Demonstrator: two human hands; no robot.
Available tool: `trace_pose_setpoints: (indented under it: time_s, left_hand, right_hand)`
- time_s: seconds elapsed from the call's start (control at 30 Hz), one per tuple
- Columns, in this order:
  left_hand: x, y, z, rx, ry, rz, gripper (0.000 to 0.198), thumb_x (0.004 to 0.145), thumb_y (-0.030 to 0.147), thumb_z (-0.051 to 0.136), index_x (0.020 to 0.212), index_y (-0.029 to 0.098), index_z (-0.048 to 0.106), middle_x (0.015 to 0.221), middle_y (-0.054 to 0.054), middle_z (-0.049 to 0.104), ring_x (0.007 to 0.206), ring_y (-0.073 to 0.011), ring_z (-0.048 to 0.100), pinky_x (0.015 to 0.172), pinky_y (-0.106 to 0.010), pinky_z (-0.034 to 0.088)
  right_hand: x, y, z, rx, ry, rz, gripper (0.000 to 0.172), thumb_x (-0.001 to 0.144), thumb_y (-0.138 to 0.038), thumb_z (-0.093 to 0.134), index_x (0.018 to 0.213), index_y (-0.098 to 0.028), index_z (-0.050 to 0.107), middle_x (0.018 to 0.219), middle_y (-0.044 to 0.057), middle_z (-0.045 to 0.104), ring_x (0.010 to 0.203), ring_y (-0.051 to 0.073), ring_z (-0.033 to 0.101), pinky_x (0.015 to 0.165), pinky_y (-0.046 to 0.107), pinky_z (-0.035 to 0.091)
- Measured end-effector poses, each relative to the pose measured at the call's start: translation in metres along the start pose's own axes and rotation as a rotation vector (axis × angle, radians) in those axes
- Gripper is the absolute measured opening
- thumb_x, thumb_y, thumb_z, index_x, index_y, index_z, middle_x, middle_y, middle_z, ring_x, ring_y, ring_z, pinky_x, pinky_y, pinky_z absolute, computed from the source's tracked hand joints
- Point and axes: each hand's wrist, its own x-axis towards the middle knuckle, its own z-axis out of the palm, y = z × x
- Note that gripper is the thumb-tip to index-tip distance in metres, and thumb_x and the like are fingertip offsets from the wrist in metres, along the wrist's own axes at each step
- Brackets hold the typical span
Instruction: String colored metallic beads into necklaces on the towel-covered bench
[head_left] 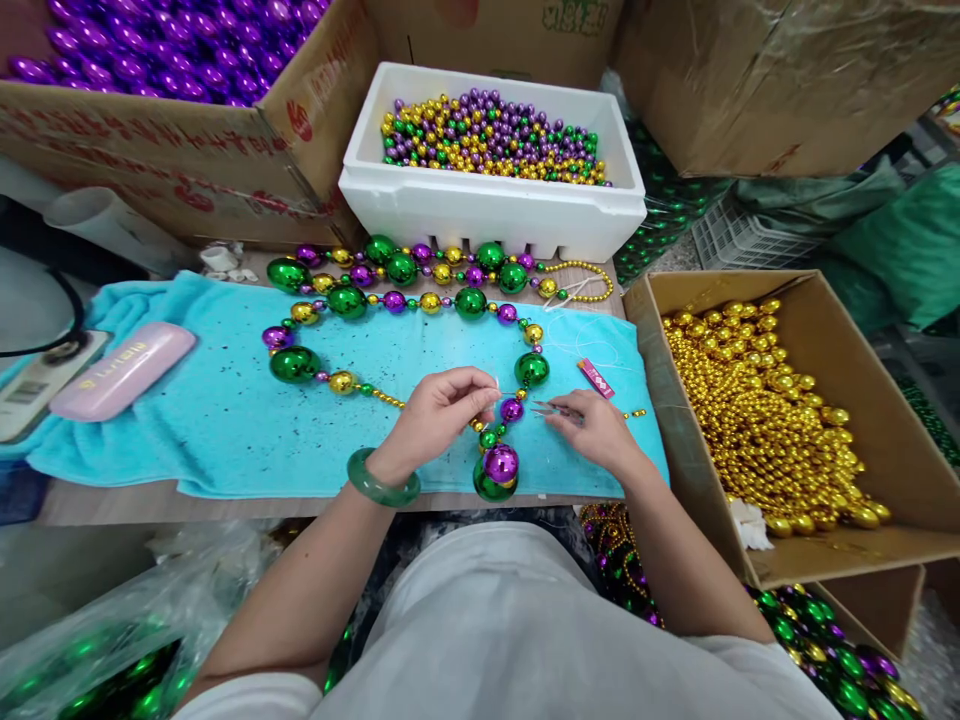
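Along the back of the bench, a big brown cardboard carton [187,160] heaped with purple oval beads sits beside a white foam box [487,215] full of small green, gold and purple beads. At the right stands an open cardboard box [889,420] piled with gold bead strings. A turquoise terry towel [187,420] covers the tabletop, and a pale pink oblong case [124,370] lies on its left end. Looped across the towel's far half is a long strand of shiny green, purple and gold ball beads [409,300]. Its ends meet at the near edge, between the hands, where a large purple-and-green ball [496,472] lies lowest. The person's left hand [439,415], a green jade bangle [382,485] on its wrist, has thumb and forefinger pinched tight on a fine pale thread [501,391] just beside a small purple bead. The right hand [596,430] has its fingers closed around a thin metal tool [551,408], tip pointing left at the same spot. A small pink tag [596,378] lies just beyond that hand
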Motion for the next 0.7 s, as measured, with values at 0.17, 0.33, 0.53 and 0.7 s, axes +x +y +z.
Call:
trace_pose_setpoints:
  time_s: [0.17,0.33,0.53,0.7]
  left_hand:
    - [0.002,0.001,0.004,0.139,-0.041,0.068,0.019,0.082,0.035,0.061,0.078,0.018,0.068,0.061,0.001,0.062,0.055,-0.01,0.054,0.054,-0.022,0.044]
    - [0.001,0.006,0.015,0.523,-0.061,0.221,0.021,0.086,0.032,0.057,0.077,0.019,0.071,0.066,0.001,0.067,0.06,-0.0113,0.058,0.057,-0.023,0.041]
    - [0.001,0.009,0.009,0.621,-0.119,0.199,0.021,0.086,0.036,0.056,0.086,0.022,0.072,0.08,0.0,0.072,0.068,-0.0139,0.063,0.059,-0.024,0.045]
    - [-0.001,0.004,-0.01,0.717,-0.307,0.331,0.045,0.084,0.02,0.052,0.128,0.028,0.057,0.114,-0.003,0.066,0.098,-0.0192,0.063,0.078,-0.028,0.051]
  right_hand:
    - [-0.005,-0.012,-0.006,0.069,0.083,-0.113,0.037,0.075,-0.041,0.07,0.102,-0.016,0.073,0.105,0.012,0.067,0.099,0.025,0.059,0.085,0.04,0.047]
    - [0.006,-0.061,0.019,0.585,-0.011,-0.088,0.026,0.071,-0.043,0.072,0.08,-0.019,0.072,0.081,0.003,0.069,0.075,0.016,0.061,0.069,0.029,0.048]
    - [-0.01,-0.045,0.002,0.485,0.067,-0.073,0.017,0.072,-0.033,0.07,0.067,-0.017,0.065,0.067,0.0,0.064,0.064,0.013,0.056,0.061,0.026,0.043]
    - [-0.048,-0.005,-0.042,-0.254,-0.263,0.076,0.011,0.078,-0.019,0.061,0.077,-0.018,0.072,0.084,0.006,0.071,0.077,0.019,0.062,0.07,0.03,0.044]
